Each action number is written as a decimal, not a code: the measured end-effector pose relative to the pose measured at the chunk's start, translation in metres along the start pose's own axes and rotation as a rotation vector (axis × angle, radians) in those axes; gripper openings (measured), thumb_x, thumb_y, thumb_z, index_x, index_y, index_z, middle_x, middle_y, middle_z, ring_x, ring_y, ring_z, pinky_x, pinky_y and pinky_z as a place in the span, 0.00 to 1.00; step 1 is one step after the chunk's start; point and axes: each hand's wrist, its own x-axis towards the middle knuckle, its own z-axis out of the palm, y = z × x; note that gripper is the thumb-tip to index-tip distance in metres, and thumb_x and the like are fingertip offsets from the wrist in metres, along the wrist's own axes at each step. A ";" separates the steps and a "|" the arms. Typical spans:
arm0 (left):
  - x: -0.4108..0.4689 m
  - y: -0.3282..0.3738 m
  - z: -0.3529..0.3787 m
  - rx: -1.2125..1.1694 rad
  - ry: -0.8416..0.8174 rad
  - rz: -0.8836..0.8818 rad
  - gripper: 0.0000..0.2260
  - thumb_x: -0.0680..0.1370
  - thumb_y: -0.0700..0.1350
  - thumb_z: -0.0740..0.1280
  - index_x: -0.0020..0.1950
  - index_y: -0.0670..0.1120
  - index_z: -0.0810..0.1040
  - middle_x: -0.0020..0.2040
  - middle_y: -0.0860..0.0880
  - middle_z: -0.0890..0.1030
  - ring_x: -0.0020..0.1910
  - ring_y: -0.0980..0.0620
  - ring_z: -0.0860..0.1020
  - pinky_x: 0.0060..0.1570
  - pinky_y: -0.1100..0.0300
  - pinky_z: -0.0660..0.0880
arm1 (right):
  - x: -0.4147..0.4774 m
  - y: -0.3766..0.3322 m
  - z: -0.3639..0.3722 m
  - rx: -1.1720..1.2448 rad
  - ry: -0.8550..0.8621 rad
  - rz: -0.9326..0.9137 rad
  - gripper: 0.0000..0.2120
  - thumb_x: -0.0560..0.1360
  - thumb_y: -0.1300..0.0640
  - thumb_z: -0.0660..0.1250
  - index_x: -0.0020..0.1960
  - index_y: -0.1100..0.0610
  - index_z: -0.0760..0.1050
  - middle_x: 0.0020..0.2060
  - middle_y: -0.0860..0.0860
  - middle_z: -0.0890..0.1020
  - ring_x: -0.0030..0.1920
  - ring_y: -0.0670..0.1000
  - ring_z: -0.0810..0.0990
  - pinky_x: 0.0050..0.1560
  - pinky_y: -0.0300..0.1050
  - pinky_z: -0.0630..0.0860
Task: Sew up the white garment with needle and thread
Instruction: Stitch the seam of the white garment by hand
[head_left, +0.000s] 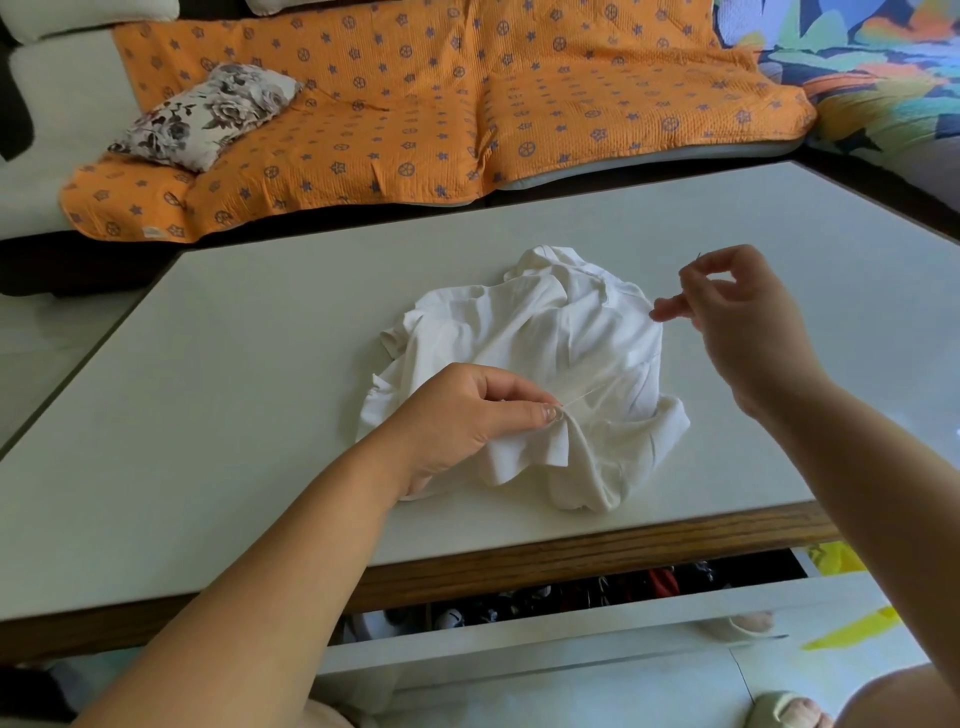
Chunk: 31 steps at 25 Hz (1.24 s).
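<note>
A crumpled white garment (545, 338) lies in a heap on the pale table (234, 364). My left hand (467, 421) pinches a gathered fold of the cloth near its front edge. My right hand (737, 317) is raised above the garment's right side and pinches a thin needle (688, 275) between thumb and forefinger, tip pointing up. A white thread (597, 387) runs taut from the pinched fold up toward my right hand; its upper part is too faint to follow.
An open drawer (597, 618) with several small dark items juts out under the table's front wooden edge. A sofa with an orange patterned cover (441, 104) and a floral cushion (208, 114) stands behind the table. A slippered foot (784, 712) shows below.
</note>
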 end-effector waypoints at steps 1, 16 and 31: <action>0.000 0.000 -0.001 -0.006 -0.008 -0.002 0.04 0.75 0.42 0.73 0.46 0.49 0.87 0.47 0.51 0.86 0.53 0.56 0.82 0.64 0.58 0.73 | -0.001 0.002 -0.001 -0.085 -0.011 -0.033 0.03 0.81 0.52 0.59 0.53 0.50 0.70 0.38 0.48 0.85 0.42 0.47 0.80 0.37 0.41 0.70; -0.001 0.002 -0.004 0.048 0.014 0.020 0.04 0.75 0.45 0.73 0.46 0.52 0.87 0.47 0.51 0.86 0.53 0.55 0.83 0.63 0.56 0.74 | -0.076 -0.033 0.016 -0.103 -0.524 0.060 0.05 0.81 0.56 0.63 0.47 0.54 0.74 0.36 0.49 0.86 0.30 0.53 0.85 0.30 0.43 0.77; -0.001 0.003 -0.011 0.205 0.074 0.089 0.03 0.74 0.45 0.74 0.46 0.51 0.86 0.41 0.52 0.85 0.45 0.57 0.82 0.55 0.61 0.77 | -0.080 -0.028 0.012 -0.129 -0.567 0.117 0.07 0.76 0.65 0.66 0.46 0.57 0.82 0.33 0.52 0.86 0.36 0.51 0.87 0.46 0.43 0.83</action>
